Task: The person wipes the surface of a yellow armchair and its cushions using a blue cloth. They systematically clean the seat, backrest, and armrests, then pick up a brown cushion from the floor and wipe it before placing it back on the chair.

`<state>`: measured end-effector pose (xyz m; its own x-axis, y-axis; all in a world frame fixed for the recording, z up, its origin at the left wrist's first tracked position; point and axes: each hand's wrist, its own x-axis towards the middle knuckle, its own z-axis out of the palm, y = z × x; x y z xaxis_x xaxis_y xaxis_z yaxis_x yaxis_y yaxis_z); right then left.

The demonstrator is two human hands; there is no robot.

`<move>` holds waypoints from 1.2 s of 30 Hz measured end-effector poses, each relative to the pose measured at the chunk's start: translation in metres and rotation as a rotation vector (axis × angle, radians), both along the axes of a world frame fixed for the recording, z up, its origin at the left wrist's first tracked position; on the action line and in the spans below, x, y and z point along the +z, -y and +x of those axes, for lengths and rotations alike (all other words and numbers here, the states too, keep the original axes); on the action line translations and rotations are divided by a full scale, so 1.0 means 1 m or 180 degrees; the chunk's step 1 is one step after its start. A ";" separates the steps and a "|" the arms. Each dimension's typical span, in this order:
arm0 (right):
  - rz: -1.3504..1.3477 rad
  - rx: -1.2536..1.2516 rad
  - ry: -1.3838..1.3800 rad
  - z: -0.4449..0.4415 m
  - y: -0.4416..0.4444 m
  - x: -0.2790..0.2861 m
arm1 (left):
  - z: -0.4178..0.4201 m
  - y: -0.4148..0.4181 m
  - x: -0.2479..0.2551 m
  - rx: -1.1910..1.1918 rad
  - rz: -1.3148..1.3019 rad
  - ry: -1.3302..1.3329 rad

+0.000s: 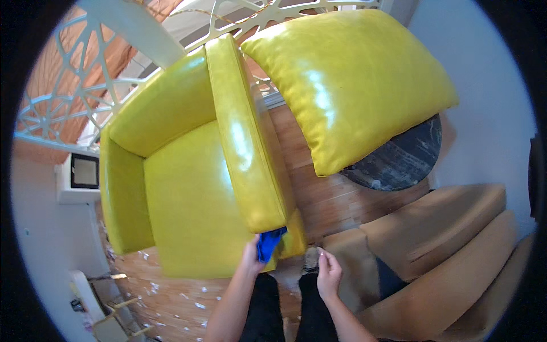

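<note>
My left hand (pixel 252 255) grips a blue cloth (pixel 269 247) at the front end of the armrest (pixel 241 145) of a glossy yellow armchair (pixel 188 188). Part of the cloth lies against the armrest's front face, just under its rounded top. To the right, my right hand (pixel 329 273) is raised beside the chair's front corner with thumb and fingers drawn together. Whether something thin is pinched at its fingertips is too small to tell. Below it shows a shoe (pixel 311 259) at the end of my black-clad leg (pixel 314 303).
A large yellow cushion (pixel 354 81) rests on a round dark marbled tabletop (pixel 397 158). At right stands a brown sofa (pixel 431 231). White paper scraps (pixel 200 305) litter the wood floor (pixel 179 316) at left. Behind the armchair runs a white lattice partition (pixel 85 81).
</note>
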<state>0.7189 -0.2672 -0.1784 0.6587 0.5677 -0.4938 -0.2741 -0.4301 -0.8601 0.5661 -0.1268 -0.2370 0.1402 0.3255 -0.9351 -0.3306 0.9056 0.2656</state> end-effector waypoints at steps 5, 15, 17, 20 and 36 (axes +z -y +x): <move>0.0004 -0.0775 -0.1487 -0.035 -0.007 0.030 | -0.027 0.032 0.132 -0.1662 0.0917 -0.0774; 0.2227 -0.0669 -0.4522 -0.087 -0.011 0.036 | -0.008 0.021 0.174 -0.2984 0.3566 -0.1893; 0.1552 -0.0571 -0.4046 -0.073 -0.029 0.040 | -0.011 0.022 0.171 -0.2750 0.3455 -0.1729; 0.1468 -0.0838 -0.3654 -0.056 -0.036 0.057 | -0.013 0.015 0.165 -0.2135 0.2993 -0.1664; 0.0348 0.1960 0.2943 0.005 -0.200 0.069 | 0.024 -0.101 0.129 -0.2558 0.4667 -0.3254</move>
<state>0.7235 -0.0676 -0.1091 0.3382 0.9342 0.1135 0.7249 -0.1817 -0.6644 0.5896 -0.0256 -0.1077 0.2981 0.9442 0.1401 0.7170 -0.3184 0.6201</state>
